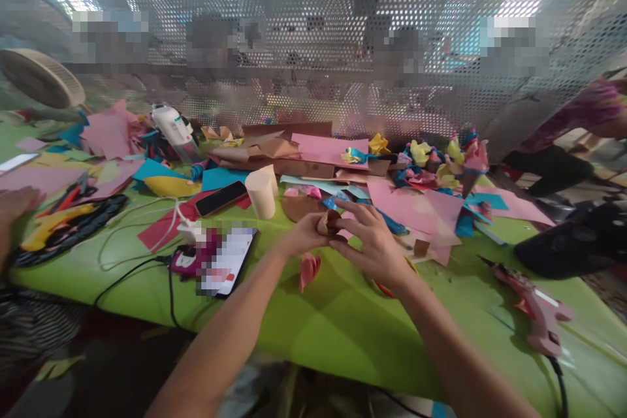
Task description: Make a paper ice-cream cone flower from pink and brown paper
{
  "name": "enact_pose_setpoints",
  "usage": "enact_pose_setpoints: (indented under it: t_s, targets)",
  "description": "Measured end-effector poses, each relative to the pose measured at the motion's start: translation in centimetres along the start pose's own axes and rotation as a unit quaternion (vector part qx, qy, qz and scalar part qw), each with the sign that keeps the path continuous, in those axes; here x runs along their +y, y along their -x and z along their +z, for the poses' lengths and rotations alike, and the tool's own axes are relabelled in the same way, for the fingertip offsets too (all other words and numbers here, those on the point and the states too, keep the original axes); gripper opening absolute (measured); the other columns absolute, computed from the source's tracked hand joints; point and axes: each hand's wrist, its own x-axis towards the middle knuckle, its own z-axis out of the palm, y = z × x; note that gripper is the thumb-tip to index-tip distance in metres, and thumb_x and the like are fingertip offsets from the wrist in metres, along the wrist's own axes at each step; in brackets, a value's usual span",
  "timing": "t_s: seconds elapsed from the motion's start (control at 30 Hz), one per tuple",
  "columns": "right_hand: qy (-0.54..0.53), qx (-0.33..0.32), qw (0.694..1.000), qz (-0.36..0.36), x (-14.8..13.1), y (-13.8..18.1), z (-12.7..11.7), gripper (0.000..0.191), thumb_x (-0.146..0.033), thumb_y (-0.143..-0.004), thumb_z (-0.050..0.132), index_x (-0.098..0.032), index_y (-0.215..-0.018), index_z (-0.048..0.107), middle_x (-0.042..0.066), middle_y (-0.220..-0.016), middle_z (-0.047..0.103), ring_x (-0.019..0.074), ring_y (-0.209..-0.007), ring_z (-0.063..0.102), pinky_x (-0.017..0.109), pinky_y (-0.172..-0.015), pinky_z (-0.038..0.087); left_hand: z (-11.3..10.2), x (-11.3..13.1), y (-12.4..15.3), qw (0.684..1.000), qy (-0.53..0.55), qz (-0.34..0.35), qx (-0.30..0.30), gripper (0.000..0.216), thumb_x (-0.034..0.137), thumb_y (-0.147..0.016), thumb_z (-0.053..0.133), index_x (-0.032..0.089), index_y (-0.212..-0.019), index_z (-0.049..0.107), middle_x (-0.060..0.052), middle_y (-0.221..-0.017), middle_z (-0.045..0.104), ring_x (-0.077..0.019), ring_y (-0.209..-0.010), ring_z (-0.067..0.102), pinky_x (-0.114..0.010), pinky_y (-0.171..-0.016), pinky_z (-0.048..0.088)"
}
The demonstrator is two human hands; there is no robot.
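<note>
Both forearms enter from the bottom edge, cut off below the elbow. Over the green tabletop (343, 333) the 2 hands meet: the left hand (304, 235) is curled around a small brown paper piece (327, 222), and the right hand (375, 241) pinches the same piece from the other side, its fingers (360, 212) partly spread above it. The piece is held just above the tabletop and is mostly hidden by both hands, so its exact shape is hard to make out. Just below the hands lies a folded pink paper scrap (308, 269). To the right, a pink glue gun (536, 307) rests on the tabletop, its cord running off the bottom edge. To the left, a phone (228, 261) with a blurred screen lies beside a white charger cable (171, 222). Farther back stands a cream paper cup (261, 194), upside down, next to a dark phone (221, 198). Behind them spread loose sheets of pink, blue, yellow and brown paper (333, 150), flat or crumpled. At the far left, another person's hand (14, 206) is cut off by the frame. A perforated metal screen (313, 26) closes the background.
</note>
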Motion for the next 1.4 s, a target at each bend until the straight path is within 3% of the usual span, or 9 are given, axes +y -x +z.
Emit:
enact_pose_setpoints:
  t_s: [0.23,0.47,0.67,0.83,1.07,1.23,1.4]
  targets:
    - [0.01,-0.002,1.0,-0.011,-0.4,0.0,-0.3,0.027,-0.03,-0.091,0.061,-0.03,-0.117,0.068,0.009,-0.141,0.056,0.0322,-0.117,0.057,0.053,-0.097,0.047,-0.1,0.1,0.1,1.0,-0.009,-0.014,-0.021,0.038,0.031,-0.05,0.089,0.013,-0.066,0.061,0.004,-0.065,0.058,-0.01,-0.065,0.051,-0.025,-0.067,0.045]
    - [0.026,-0.035,0.999,0.002,-0.7,0.1,0.7,0.015,-0.029,-0.09,0.061,-0.025,-0.102,0.07,0.011,-0.137,0.059,0.0341,-0.121,0.053,0.054,-0.096,0.046,0.5,0.8,0.5,0.997,-0.071,-0.012,-0.013,0.026,0.024,-0.055,0.084,0.013,-0.067,0.064,0.003,-0.068,0.062,-0.0121,-0.069,0.054,-0.026,-0.07,0.048]
    - [-0.02,-0.017,1.0,-0.002,-0.2,0.0,-0.4,0.025,-0.031,-0.092,0.06,-0.026,-0.115,0.067,0.011,-0.14,0.056,0.0307,-0.119,0.055,0.05,-0.097,0.048,-0.1,0.0,-0.1,0.999,-0.045,0.013,-0.002,0.039,0.034,-0.051,0.088,0.013,-0.069,0.06,0.004,-0.066,0.056,-0.0117,-0.068,0.052,-0.027,-0.068,0.046]
    - [-0.006,-0.007,1.0,-0.008,0.0,-0.1,-1.2,0.016,-0.03,-0.091,0.061,-0.028,-0.102,0.073,0.009,-0.137,0.059,0.0311,-0.116,0.057,0.05,-0.094,0.049,-0.5,-0.3,-0.4,0.996,-0.081,0.028,-0.004,0.045,0.037,-0.049,0.09,0.014,-0.066,0.055,0.005,-0.065,0.051,-0.0105,-0.066,0.047,-0.024,-0.064,0.042]
    - [0.041,-0.051,0.997,-0.043,-0.7,0.0,-0.2,0.01,-0.028,-0.091,0.061,-0.024,-0.09,0.071,0.012,-0.138,0.059,0.0342,-0.122,0.054,0.057,-0.097,0.046,-0.3,-0.6,-0.1,0.985,-0.164,0.052,0.021,0.03,0.027,-0.057,0.081,0.015,-0.068,0.056,0.005,-0.067,0.053,-0.0108,-0.067,0.046,-0.024,-0.063,0.042]
    - [0.038,-0.044,0.998,-0.035,-0.4,0.1,-0.1,0.009,-0.028,-0.09,0.063,-0.025,-0.095,0.069,0.011,-0.139,0.058,0.0332,-0.124,0.054,0.055,-0.097,0.046,-0.1,-0.6,-0.3,0.993,-0.105,0.044,-0.001,0.037,0.03,-0.053,0.085,0.015,-0.07,0.056,0.005,-0.067,0.054,-0.011,-0.068,0.048,-0.025,-0.065,0.044]
    - [0.044,-0.006,0.999,-0.016,-0.3,0.0,-0.6,0.021,-0.029,-0.089,0.063,-0.024,-0.109,0.07,0.012,-0.14,0.058,0.0338,-0.118,0.056,0.053,-0.094,0.048,-0.1,-0.4,-0.1,0.998,-0.047,0.035,0.003,0.042,0.034,-0.054,0.088,0.015,-0.066,0.053,0.006,-0.064,0.048,-0.0095,-0.066,0.047,-0.024,-0.065,0.044]
